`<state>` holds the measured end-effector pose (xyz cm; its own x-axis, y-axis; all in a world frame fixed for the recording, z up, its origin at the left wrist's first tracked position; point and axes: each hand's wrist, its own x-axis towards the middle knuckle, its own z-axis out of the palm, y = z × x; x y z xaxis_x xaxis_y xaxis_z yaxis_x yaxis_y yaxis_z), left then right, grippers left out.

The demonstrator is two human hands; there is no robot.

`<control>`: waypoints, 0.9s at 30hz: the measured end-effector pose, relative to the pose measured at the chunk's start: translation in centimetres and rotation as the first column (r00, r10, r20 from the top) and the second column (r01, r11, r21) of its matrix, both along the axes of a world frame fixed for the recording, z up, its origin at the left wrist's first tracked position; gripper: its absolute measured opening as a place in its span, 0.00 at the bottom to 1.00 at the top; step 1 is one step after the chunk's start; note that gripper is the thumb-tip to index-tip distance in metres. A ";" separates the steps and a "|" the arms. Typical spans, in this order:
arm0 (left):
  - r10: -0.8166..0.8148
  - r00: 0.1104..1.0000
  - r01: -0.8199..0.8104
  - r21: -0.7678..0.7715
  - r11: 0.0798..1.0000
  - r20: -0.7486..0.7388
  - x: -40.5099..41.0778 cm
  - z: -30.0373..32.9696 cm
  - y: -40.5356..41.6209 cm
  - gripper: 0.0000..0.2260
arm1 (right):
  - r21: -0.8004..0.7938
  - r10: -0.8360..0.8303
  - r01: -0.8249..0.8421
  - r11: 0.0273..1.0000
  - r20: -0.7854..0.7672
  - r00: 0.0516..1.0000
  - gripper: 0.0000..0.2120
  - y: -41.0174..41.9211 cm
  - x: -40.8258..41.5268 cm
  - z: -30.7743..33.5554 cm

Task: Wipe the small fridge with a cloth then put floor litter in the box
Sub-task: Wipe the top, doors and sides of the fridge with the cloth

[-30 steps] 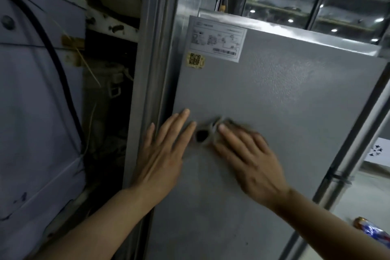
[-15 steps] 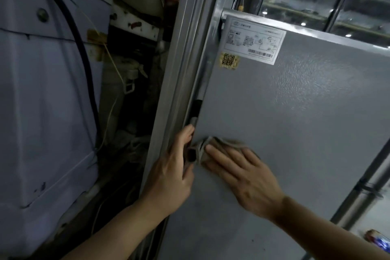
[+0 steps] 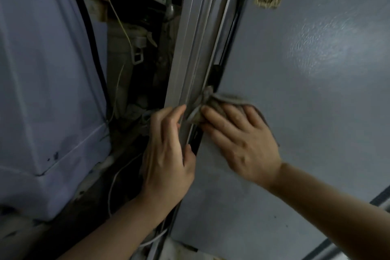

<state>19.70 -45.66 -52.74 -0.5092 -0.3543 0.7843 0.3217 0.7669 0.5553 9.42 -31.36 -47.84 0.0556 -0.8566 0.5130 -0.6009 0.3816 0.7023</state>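
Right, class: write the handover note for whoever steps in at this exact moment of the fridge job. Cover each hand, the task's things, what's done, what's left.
Left hand: grips the grey frame strip beside the fridge, fingers curled round its edge.
Right hand: fingers flat, pressing the cloth against the fridge panel at its left edge.
Done: wiping is under way on this panel; how much is clean cannot be told.
Left: finish wiping, then put floor litter in the box. Neither box nor litter is in view.

Pale wall [image 3: 42,91]; black cable [image 3: 92,48]; dim light
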 end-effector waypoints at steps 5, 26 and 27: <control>0.012 0.997 -0.008 -0.050 0.999 0.076 0.3 -1.4 0.6 0.32 | 0.250 -0.089 0.078 0.965 0.032 0.996 0.23 0.7 0.4 -7.5; -0.045 0.962 0.081 -0.127 0.989 0.268 -2.5 -3.5 5.1 0.45 | -0.006 -0.076 0.077 0.997 0.116 0.990 0.25 11.5 -0.6 -7.3; -0.031 0.961 0.069 -0.129 0.989 0.275 -2.5 -3.5 5.3 0.45 | 0.080 -0.106 0.096 0.992 0.132 0.986 0.25 12.5 -0.4 -8.7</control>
